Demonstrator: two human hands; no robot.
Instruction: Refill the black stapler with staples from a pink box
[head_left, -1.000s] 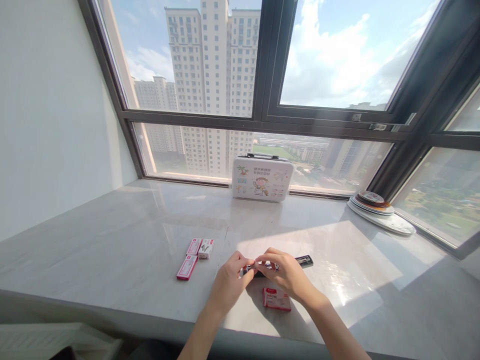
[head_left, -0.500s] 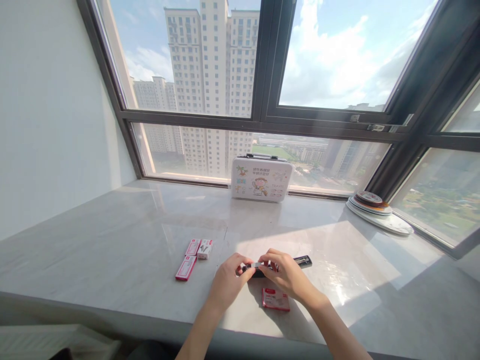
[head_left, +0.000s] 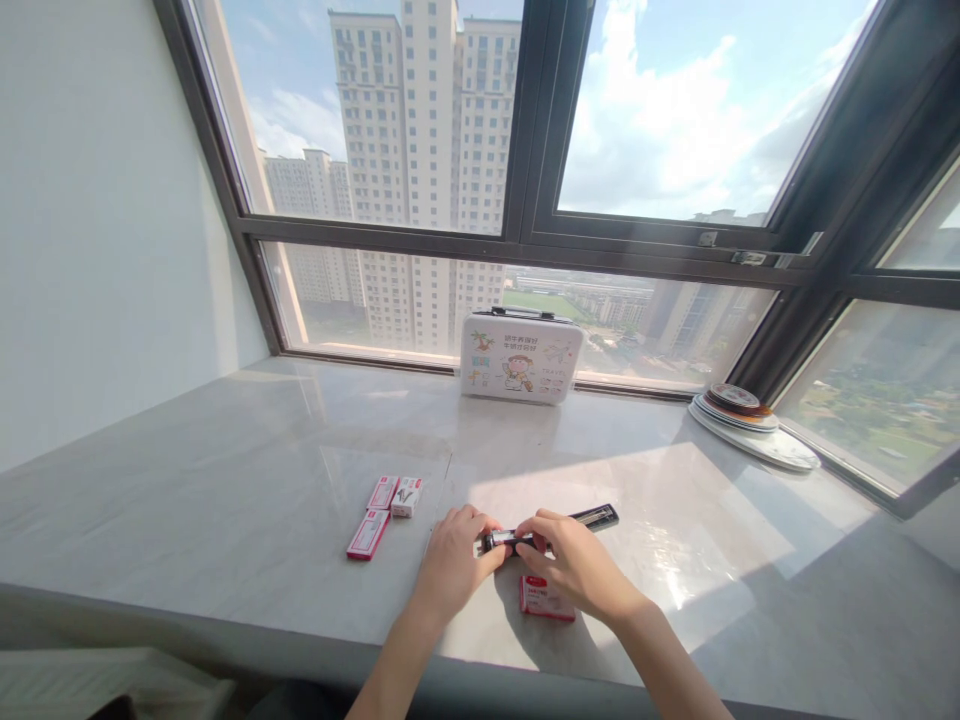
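Note:
A black stapler (head_left: 598, 517) lies opened out on the ledge, its far arm stretching to the right past my fingers. Around its near left end, my left hand (head_left: 455, 560) curls with thumb and fingers closed on it. From the right, my right hand (head_left: 574, 562) grips the stapler's middle, covering much of it. A strip of silvery metal, apparently staples, shows in the channel between my fingertips. Just below the hands is a red and white staple box (head_left: 547, 598), lying flat in shadow.
Left of the hands lie two pink flat boxes (head_left: 367, 535) and a small white box (head_left: 407, 497). A white cartoon-printed case (head_left: 521, 358) stands against the window. Stacked plates or mats (head_left: 757, 428) sit in the right corner. The ledge's front edge (head_left: 300, 625) runs below.
The silvery strip held between both hands' fingertips has gone down into the stapler's channel. My left hand has shifted slightly left, and more of the stapler shows.

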